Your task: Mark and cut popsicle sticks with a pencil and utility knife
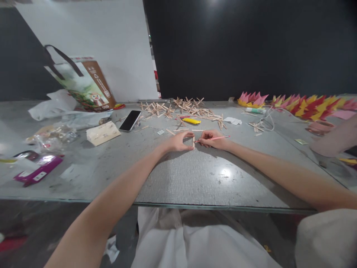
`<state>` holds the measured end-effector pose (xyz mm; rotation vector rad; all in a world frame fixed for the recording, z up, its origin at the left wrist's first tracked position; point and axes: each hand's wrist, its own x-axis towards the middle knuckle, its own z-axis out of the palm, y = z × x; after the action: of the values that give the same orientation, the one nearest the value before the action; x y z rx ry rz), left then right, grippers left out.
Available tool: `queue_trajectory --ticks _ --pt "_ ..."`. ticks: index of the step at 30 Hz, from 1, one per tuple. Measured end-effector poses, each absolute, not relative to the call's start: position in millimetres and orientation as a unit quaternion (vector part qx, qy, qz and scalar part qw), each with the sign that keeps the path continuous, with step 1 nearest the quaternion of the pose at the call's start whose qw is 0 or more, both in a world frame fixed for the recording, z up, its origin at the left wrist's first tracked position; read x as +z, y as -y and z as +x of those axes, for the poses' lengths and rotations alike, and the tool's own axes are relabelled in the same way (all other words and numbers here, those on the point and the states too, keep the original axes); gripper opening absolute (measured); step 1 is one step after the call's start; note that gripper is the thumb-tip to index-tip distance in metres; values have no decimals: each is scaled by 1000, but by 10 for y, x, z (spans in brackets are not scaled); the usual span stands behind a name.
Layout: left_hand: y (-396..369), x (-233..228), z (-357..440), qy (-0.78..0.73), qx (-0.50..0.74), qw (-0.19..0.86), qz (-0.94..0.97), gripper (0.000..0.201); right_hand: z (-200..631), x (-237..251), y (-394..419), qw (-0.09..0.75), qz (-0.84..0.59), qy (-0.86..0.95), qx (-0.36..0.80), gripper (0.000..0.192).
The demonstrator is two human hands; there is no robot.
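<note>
Both my hands are at the middle of the grey table (178,178). Between thumb and fingers, my left hand (180,141) grips a short wooden stick (193,143) by its two ends. My right hand (209,139) is closed around a pink pencil (220,137), whose tip points left and meets the stick or comes very close to it. Just beyond my hands lie a yellow utility knife (191,121) and a large heap of wooden sticks (192,108). A few loose sticks rest right behind my fingers.
On the left are a phone (130,120), a wooden block (103,133), a shopping bag (83,83), clear plastic packets (55,137) and a purple package (38,170). Folded paper pieces (309,106), a white cord (269,121) and a glue stick (256,110) lie at the right. The table's front edge (223,207) runs before my lap.
</note>
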<state>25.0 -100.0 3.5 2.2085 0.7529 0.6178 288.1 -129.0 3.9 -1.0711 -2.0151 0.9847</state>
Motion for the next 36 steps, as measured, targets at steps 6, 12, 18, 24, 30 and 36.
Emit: queue_trajectory --ticks 6,12,18,24,30,36 --pt "998 33 251 -293 240 353 856 83 2872 54 1303 322 -415 768 368 37" --pt "992 36 254 -288 241 350 858 82 2863 65 1322 323 -421 765 365 38" --pt "1016 64 248 -293 237 347 859 83 2849 82 1337 319 -427 767 357 38" --pt "998 44 251 -291 240 349 858 84 2849 88 1343 321 -419 770 358 36" --pt "994 41 250 -290 240 344 860 83 2854 55 1319 322 -424 769 353 36" --pt "985 24 258 -290 244 351 857 83 2869 32 1302 321 -425 770 352 36"
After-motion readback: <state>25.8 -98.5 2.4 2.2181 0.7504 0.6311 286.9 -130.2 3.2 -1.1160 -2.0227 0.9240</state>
